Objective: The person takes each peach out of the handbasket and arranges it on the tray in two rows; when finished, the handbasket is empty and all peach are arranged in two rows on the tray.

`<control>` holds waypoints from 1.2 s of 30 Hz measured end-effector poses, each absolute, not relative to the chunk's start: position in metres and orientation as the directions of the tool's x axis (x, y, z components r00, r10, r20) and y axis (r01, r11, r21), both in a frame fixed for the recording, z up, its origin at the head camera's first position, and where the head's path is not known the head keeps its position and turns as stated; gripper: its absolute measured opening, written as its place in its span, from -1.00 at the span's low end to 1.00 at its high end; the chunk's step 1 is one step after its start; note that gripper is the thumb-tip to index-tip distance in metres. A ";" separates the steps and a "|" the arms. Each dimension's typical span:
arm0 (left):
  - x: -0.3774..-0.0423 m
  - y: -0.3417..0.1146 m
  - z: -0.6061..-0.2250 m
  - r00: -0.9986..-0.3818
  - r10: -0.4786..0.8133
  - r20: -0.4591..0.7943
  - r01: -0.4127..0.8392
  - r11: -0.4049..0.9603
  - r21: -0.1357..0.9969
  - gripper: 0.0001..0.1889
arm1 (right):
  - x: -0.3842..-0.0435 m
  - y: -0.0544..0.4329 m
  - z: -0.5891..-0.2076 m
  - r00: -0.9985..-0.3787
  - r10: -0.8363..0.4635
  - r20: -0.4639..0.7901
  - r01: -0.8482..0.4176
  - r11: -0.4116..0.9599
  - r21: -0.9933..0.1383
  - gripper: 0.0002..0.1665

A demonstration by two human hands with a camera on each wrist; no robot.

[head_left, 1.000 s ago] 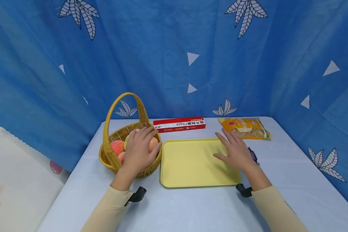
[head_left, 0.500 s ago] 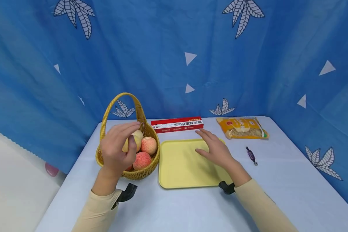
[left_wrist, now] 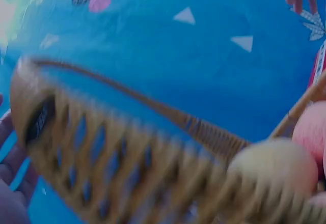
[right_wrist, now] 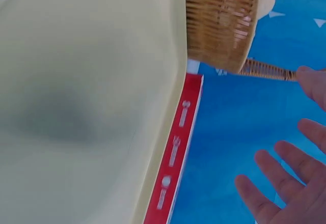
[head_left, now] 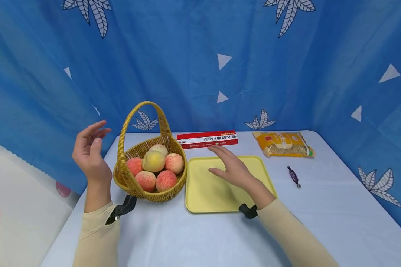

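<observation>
The left hand (head_left: pixel 93 155), empty, its fingers loosely bent, hung just left of the basket (head_left: pixel 168 194) of peaches (head_left: pixel 166 180); the right hand (head_left: pixel 232 168), empty, fingers relaxed, hovered above the yellow tray (head_left: pixel 204 185). Behind lay a red box (head_left: pixel 207 139).

Rough woven wicker-look basket (head_left: pixel 169 193), smooth plastic-looking tray (head_left: pixel 205 191), glossy plastic bag (head_left: pixel 284 144)

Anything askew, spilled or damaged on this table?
Nothing looks spilled or damaged: the basket stands upright with its fruit inside, and no tear shows on the orange bag. Mildly odd: the purple wrapped candy lies alone at a slant on the table, right of the yellow tray.
</observation>
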State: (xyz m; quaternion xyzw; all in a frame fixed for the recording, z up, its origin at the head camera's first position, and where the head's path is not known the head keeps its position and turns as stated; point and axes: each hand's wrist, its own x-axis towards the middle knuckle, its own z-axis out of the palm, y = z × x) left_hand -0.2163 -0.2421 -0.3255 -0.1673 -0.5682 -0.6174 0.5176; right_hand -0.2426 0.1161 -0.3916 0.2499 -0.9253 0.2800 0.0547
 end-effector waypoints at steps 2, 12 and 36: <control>-0.224 -0.256 -0.337 -0.484 -0.467 0.740 0.802 0.102 0.588 -0.66 | -0.244 0.110 -0.391 -0.865 -0.441 0.238 -0.498 0.704 -0.506 -0.14; -0.243 -0.293 -0.386 -0.776 -0.443 0.449 0.455 0.100 0.885 -0.65 | -0.254 0.076 -0.390 -0.835 -0.477 0.275 -0.532 0.567 -0.629 -0.19; -0.256 -0.317 -0.437 -0.989 -0.120 -0.085 -0.071 -0.119 0.990 -0.40 | -0.272 -0.015 -0.397 -0.825 -0.486 0.288 -0.512 0.426 -0.746 -0.22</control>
